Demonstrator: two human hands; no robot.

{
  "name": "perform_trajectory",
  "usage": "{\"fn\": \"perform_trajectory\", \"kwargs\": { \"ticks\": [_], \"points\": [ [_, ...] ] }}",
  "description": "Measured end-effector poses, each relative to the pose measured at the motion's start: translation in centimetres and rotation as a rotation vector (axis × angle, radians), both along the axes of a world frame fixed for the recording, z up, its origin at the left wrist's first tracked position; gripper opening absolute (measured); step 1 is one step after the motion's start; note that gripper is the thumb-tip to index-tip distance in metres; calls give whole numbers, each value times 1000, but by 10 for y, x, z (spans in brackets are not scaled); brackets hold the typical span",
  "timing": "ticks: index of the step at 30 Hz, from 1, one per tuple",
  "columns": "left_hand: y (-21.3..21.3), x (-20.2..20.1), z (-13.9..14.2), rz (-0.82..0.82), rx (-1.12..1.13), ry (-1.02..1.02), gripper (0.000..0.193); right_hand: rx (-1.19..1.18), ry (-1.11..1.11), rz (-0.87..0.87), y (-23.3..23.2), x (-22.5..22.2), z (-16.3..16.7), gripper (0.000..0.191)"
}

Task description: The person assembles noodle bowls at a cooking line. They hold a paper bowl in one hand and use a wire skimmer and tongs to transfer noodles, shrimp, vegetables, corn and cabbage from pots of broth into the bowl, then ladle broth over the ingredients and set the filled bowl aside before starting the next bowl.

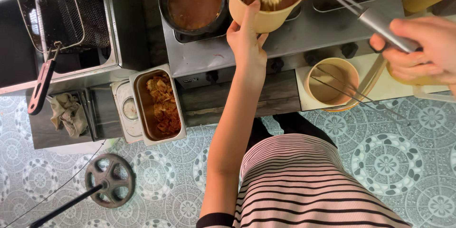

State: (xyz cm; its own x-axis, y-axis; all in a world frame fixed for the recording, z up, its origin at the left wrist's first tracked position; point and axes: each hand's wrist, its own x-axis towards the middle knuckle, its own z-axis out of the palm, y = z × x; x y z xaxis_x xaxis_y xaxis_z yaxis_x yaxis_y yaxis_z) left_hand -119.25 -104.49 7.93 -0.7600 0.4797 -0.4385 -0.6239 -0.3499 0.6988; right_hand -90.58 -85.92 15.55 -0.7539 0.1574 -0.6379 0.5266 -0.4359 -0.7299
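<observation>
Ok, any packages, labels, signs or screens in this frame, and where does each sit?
Paper cup: tan, round, held by the left hand over the stove, holding noodles.
Second paper cup: tan, round, on the pale counter at right, a wire whisk lying in it.
Small dark nameplate: on the steel stove front.
No signs or screens.

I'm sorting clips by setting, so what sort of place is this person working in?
Probably a small food stall or takeaway kitchen. A deep-fryer basket sits beside a steel cooktop with a pot of brown sauce, and the left hand holds a paper bowl while the right hand holds tongs.
</observation>
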Motion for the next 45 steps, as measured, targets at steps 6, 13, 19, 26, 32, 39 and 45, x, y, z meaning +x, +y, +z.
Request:
{"fn": "perform_trajectory", "kwargs": {
  "ticks": [6,13,19,26,32,39,45],
  "points": [
    [7,-7,-17,9,-56,35,52,308,-350,55,-16,-16,18,52],
    [33,-19,-35,-14,-24,-83,55,551,-435,37,-11,-25,23,49],
    [50,-24,-30,-42,-67,-87,60,1230,-291,167,-9,-39,35,40],
    [48,-24,-24,-24,-56,-37,58,1675,-117,149,-38,-39,49,38],
    [45,-23,-18,-27,-24,-26,58,1983,-213,296,-62,-24,48,33],
    [39,-19,-18,-4,28,-36,53,2097,-217,292,-70,-7,37,29],
    [40,-20,-20,1,15,-73,47,2130,-225,271,-67,-3,29,31]
  ]
}}
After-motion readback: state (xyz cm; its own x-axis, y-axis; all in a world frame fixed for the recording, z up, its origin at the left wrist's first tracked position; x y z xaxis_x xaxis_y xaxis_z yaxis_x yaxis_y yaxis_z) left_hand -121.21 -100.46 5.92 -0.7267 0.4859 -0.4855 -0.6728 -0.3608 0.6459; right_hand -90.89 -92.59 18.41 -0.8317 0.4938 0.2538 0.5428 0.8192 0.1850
